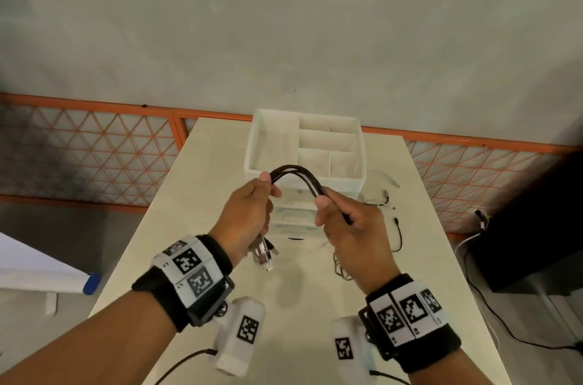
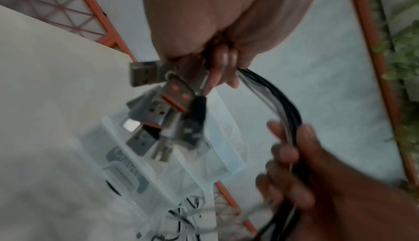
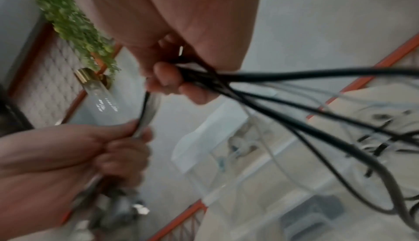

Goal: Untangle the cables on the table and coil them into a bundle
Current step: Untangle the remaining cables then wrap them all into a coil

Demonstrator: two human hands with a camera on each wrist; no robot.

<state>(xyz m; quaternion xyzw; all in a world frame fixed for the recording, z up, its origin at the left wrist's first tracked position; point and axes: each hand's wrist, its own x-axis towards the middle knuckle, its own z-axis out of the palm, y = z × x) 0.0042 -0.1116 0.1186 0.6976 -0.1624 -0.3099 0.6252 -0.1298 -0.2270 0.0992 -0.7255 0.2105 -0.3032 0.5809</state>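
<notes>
Head view: both hands grip the cable bundle [image 1: 299, 178] above the table [image 1: 202, 195].
Left hand [image 1: 249, 217] at 9 o'clock and right hand [image 1: 350, 224] at 3 o'clock close tightly round it; USB plugs [image 1: 263, 253] dangle below.

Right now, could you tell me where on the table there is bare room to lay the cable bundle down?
The table is bare along its left side, left of the left hand and the white drawer organizer; the near middle strip also looks bare. It is crowded right of the organizer, where loose cables lie beyond the right hand.
</notes>
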